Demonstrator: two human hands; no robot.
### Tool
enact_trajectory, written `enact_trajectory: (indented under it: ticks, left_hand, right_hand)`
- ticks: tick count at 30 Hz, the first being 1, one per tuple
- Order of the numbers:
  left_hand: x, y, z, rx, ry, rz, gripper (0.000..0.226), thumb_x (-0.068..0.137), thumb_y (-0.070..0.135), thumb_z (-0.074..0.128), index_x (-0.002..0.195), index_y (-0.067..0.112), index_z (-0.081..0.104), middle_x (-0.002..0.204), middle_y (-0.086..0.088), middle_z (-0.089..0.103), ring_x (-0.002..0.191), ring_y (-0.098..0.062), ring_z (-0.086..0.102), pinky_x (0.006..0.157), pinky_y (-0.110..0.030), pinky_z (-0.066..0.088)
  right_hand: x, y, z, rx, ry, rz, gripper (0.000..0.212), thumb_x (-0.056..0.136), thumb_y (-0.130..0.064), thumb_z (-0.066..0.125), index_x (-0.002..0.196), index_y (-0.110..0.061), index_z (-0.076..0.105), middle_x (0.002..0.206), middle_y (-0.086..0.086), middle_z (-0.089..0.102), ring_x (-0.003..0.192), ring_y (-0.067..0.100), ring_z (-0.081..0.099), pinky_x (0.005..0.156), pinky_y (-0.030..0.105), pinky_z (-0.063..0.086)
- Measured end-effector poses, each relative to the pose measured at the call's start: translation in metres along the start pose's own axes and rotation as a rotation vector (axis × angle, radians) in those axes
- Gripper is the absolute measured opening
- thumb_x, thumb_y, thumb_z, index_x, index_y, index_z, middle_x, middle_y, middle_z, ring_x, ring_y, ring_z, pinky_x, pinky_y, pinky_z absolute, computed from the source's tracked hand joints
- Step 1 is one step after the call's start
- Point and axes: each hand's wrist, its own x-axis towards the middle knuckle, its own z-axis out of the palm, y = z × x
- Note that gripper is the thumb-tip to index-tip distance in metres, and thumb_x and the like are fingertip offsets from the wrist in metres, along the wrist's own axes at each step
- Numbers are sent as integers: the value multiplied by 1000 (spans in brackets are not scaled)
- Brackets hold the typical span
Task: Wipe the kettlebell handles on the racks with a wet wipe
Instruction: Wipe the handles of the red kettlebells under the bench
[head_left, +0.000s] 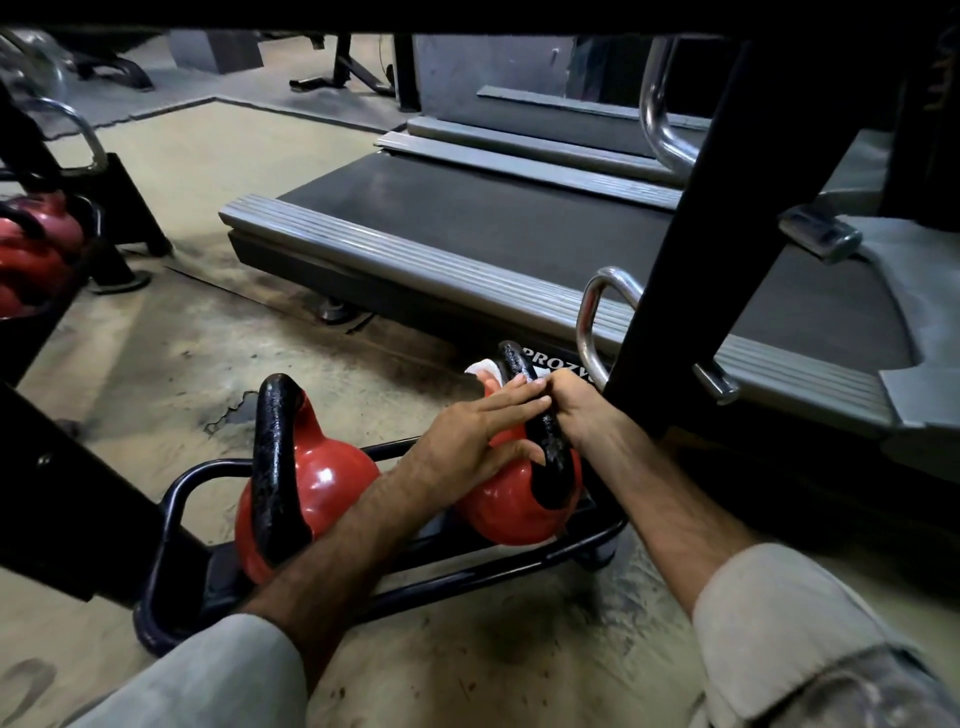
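Kettlebell handles come first in my view: two red kettlebells sit on the low black rack (467, 574), and my left hand (467, 441) lies flat with straight fingers across the right kettlebell (511, 506), thumb under its black handle (545, 452). My right hand (574, 410) curls round that handle from the far side, and a bit of white wipe (485, 370) shows past the fingertips, though I cannot tell which hand holds it. The left kettlebell (317, 483) stands just beside, untouched; bare floor (182, 364) lies beyond it and a treadmill (519, 228) edge sits close behind the right one, with a black upright (670, 260) close at my right wrist.
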Motion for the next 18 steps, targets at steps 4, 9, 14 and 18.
enact_trajectory:
  ticks: [4,9,14,18]
  left_hand:
    - [0,0,0,14,7,-8,57,84,42,61,131,10,56,144,-5,46,138,-18,37,113,-33,34]
    - [1,1,0,3,-11,-29,57,85,43,60,133,12,55,146,-4,44,139,-17,34,114,-31,32]
    - [0,-1,-2,-9,-15,-34,57,85,42,60,133,11,55,145,-5,45,139,-17,35,114,-32,32]
    - [-1,-2,0,-25,-18,-34,58,85,43,60,133,11,54,146,-4,44,140,-18,34,114,-35,33]
  right_hand:
    - [-9,-12,-15,-161,19,25,38,87,-4,30,97,10,63,84,18,68,90,20,62,95,27,48]
    - [-16,-14,-11,-266,72,-39,38,96,-9,26,87,7,59,66,13,67,63,20,68,72,27,57]
    - [-3,-6,0,-86,78,-97,42,95,-12,26,110,17,54,93,30,65,77,34,69,70,39,60]
    - [-26,-8,-11,-271,13,-30,41,96,-7,28,92,8,65,77,14,70,70,20,71,68,26,59]
